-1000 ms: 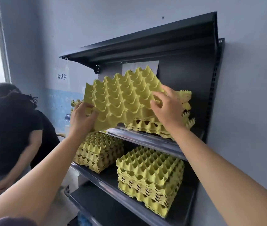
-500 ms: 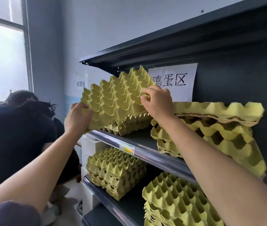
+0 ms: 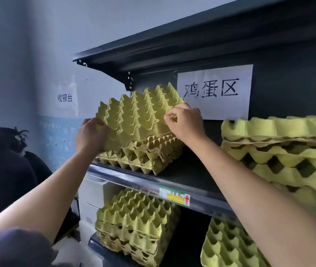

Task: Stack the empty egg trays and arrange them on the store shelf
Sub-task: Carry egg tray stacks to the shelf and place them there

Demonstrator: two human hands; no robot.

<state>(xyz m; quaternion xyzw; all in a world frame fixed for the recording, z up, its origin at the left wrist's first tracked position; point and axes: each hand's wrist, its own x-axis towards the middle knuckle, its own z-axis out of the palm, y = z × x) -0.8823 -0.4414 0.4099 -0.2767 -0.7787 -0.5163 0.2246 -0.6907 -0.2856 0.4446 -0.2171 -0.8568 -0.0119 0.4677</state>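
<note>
The top egg tray (image 3: 138, 116) stood tilted, its far edge raised toward twelve o'clock against the shelf's dark back panel, its near edge resting on the small stack (image 3: 143, 157) at the left end of the upper shelf (image 3: 172, 182). The left hand (image 3: 90, 136) gripped the tray's edge at nine o'clock, fingers wrapped around it; the right hand (image 3: 185, 125) pinched the edge at three o'clock, fingers (image 3: 169, 117) closed narrowly on the rim. The main risk seemed to be misregistration: if the tray were lowered while skewed, its cones would likely ride on the peaks of the tray below instead of nesting, leaving a high, wobbly top layer. That stack already sat at the shelf's front lip, its near corner at about five o'clock close to the edge, so a downward push to seat the tray could probably nudge the pile forward and off. The pulp looked thin, and the narrow pinch at the rim might tear or crease it if the tray were forced. The taller stack (image 3: 280, 151) at three o'clock leaned unevenly, and the right forearm passed just beside it; a careless withdrawal could plausibly knock it over.
</note>
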